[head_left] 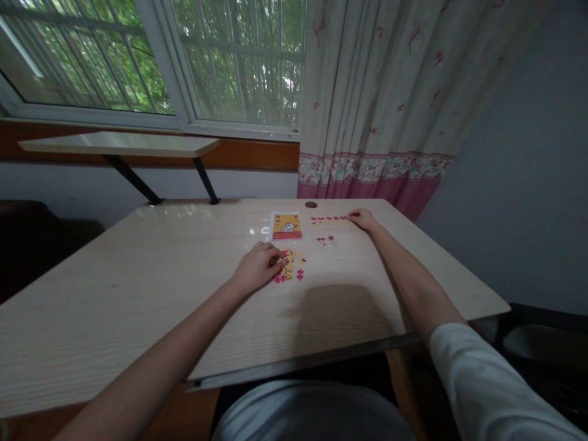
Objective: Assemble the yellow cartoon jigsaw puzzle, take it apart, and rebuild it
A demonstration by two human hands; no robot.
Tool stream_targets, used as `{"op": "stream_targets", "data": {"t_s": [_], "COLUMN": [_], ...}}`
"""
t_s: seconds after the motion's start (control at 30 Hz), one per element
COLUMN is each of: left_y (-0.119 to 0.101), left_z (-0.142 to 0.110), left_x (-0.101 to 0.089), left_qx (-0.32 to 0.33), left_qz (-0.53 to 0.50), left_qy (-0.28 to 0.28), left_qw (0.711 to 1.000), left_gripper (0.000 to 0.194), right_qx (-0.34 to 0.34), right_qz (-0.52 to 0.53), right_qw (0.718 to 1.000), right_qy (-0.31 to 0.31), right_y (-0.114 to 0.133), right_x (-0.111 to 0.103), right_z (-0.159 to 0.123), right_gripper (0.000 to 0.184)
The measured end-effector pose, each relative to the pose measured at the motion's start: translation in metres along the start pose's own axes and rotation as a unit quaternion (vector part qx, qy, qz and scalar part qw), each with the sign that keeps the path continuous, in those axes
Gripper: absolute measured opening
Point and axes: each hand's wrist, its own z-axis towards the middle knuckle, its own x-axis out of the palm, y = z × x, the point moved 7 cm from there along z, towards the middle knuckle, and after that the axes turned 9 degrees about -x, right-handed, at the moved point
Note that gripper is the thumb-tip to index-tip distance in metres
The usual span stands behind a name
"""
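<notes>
Right of the picture card (287, 226), the right hand's (362, 219) fingers touch the red row's end. Below it, the left hand's (260, 266) fingers reach the loose puzzle pieces (288, 269); their grip is unclear.

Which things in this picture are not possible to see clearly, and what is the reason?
All in the head view:
- Loose pieces under the left hand: partly hidden by its fingers; its exact grip is unclear.
- Row end at the right hand: covered by fingertips.
- Small marks on the printed sheet: too small.
- Dark object at left: cut off by the picture edge, too dark to identify.
</notes>
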Motion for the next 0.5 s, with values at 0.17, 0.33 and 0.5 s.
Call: {"op": "stream_targets", "data": {"t_s": [0.17,0.33,0.5], "left_y": [0.002,0.012,0.029], "left_z": [0.001,0.002,0.003], "left_x": [-0.002,0.000,0.020], "left_qx": [-0.007,-0.080,-0.218], "left_qz": [-0.041,-0.198,-0.459], "left_qy": [0.000,-0.003,0.015], "left_qw": [0.999,0.977,0.861], "left_gripper": [0.019,0.022,0.023], "right_qx": [-0.002,-0.001,-0.097], "right_qz": [-0.039,-0.083,-0.100], "right_qw": [0.999,0.997,0.989], "right_qy": [0.002,-0.011,-0.049], "right_y": [0.007,0.023,0.097], "right_x": [-0.004,-0.011,-0.003], "right_z": [-0.003,-0.005,-0.026], "right_gripper": [0.018,0.018,0.020]}}
